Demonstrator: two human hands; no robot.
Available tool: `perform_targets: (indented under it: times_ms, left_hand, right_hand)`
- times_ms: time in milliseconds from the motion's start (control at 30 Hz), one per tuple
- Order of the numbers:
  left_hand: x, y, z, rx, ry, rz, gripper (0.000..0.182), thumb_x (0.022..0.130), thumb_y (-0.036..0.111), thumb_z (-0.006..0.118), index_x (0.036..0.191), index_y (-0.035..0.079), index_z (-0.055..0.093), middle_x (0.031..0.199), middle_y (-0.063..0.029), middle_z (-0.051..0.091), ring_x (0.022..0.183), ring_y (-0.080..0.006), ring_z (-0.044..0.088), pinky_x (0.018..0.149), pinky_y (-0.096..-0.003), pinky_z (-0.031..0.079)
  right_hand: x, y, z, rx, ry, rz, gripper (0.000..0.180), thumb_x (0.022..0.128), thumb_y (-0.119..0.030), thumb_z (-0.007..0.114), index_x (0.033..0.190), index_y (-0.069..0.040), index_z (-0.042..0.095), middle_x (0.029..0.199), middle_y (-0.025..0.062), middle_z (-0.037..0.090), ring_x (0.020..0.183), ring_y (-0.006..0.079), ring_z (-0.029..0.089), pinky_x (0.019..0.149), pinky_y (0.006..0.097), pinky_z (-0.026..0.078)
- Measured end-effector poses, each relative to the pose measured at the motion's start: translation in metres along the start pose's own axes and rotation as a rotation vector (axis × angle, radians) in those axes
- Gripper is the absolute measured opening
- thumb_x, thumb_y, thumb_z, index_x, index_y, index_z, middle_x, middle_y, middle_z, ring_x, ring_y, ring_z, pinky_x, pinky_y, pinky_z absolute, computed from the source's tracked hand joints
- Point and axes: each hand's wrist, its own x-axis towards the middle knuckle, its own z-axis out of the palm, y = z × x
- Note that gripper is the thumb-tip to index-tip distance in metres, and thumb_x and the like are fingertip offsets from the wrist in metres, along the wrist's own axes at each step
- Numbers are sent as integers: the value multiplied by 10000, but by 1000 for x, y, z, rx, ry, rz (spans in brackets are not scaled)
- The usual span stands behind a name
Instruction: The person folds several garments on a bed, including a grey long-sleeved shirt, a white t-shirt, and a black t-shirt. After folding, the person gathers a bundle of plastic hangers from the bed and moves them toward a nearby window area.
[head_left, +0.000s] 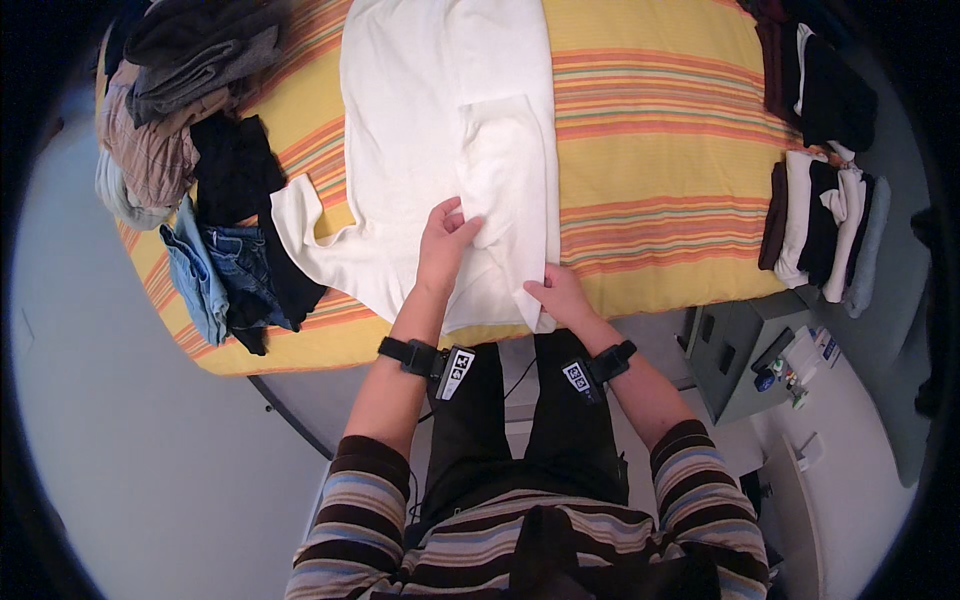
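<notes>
A white long-sleeved knit top (405, 112) lies spread on the bed, its far end running out of the top of the view. One sleeve (502, 165) is folded back over the body, cuff pointing away from me. The other sleeve (300, 217) stretches out to the left, bent at its cuff. My left hand (446, 244) rests at the folded sleeve's inner edge, thumb on the cloth and fingers curled; whether it pinches the fabric is unclear. At the near right corner, my right hand (562, 295) grips the top's edge between thumb and fingers.
A yellow striped bedspread (660, 172) covers the bed. Heaped dark and plaid clothes (150, 157) and jeans (244, 262) lie left. Folded garments (821, 217) stand in a row at right, with dark ones (832, 90) beyond. A grey drawer unit (739, 352) stands beside the bed.
</notes>
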Motion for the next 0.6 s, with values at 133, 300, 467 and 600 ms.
perform_targets:
  times_ms: [133, 300, 467, 600]
  left_hand:
    - [6, -1, 3, -89, -60, -194, 411, 780, 143, 681, 1119, 28, 478, 878, -39, 603, 765, -117, 567, 686, -234, 460]
    - [-5, -21, 5, -211, -75, -367, 174, 796, 214, 679, 865, 87, 582, 740, 26, 557, 612, -75, 503, 580, -199, 451]
    - [-25, -59, 13, -471, -250, -428, 189, 873, 205, 590, 1002, 67, 580, 909, -18, 633, 783, -115, 605, 716, -246, 485]
    - [-34, -72, 25, -577, -295, -403, 271, 875, 134, 575, 1123, 27, 556, 1063, -64, 625, 934, -148, 605, 799, -265, 483]
  right_hand:
    - [20, -55, -48, -593, -85, 21, 218, 776, -189, 652, 889, -5, 629, 754, 80, 647, 630, 157, 601, 601, 302, 479]
    - [108, -166, -124, -409, 528, -387, 291, 776, -297, 646, 897, -32, 636, 798, 100, 653, 754, 216, 624, 667, 334, 488]
    - [190, -254, -154, -596, 651, -517, 355, 778, -351, 627, 982, -60, 629, 907, 118, 655, 842, 272, 624, 728, 378, 490]
    - [221, -290, -136, -929, 786, -611, 338, 792, -314, 608, 1004, -51, 618, 898, 97, 656, 841, 253, 623, 711, 346, 494]
